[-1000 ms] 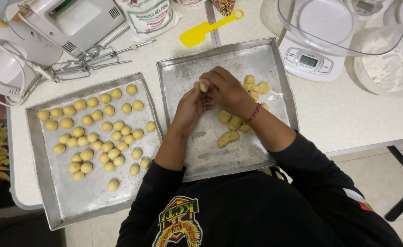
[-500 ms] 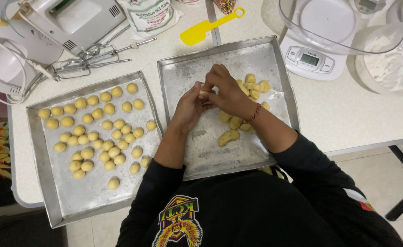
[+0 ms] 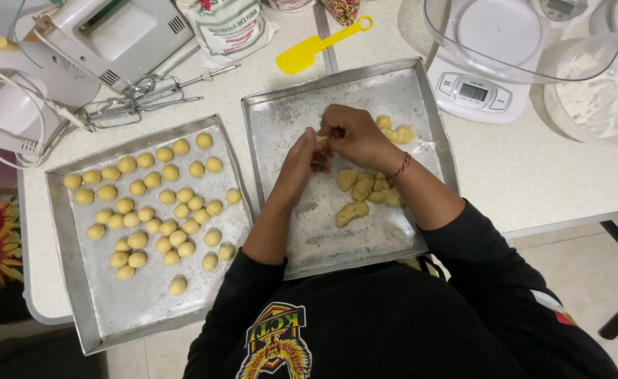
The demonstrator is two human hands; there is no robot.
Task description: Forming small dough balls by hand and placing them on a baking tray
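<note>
Both hands met over the floured tray [image 3: 281,112]. The left hand [image 3: 300,160] and right hand [image 3: 351,133] pinched one small dough bit [image 3: 321,140] between their closed fingertips (mostly hidden). More dough pieces [image 3: 362,188] lay just under the right wrist.

Left metal tray [image 3: 77,309] w/ rows of small round yellow dough balls [image 3: 156,203]. Hand mixer [image 3: 105,38], white/grey, top left, detached beaters [image 3: 137,102] just beside it on white table [image 3: 534,175]. White cord [image 3: 14,133] looped at far left. Flour bag [image 3: 228,24] top centre, yellow spatula [image 3: 319,45] near it. Digital kitchen scale [image 3: 474,91] top right, clear bowl [image 3: 520,35] on it. Floury bowl [image 3: 593,98] at right edge. Sunflower-print mat [image 3: 0,242] on floor, left.
</note>
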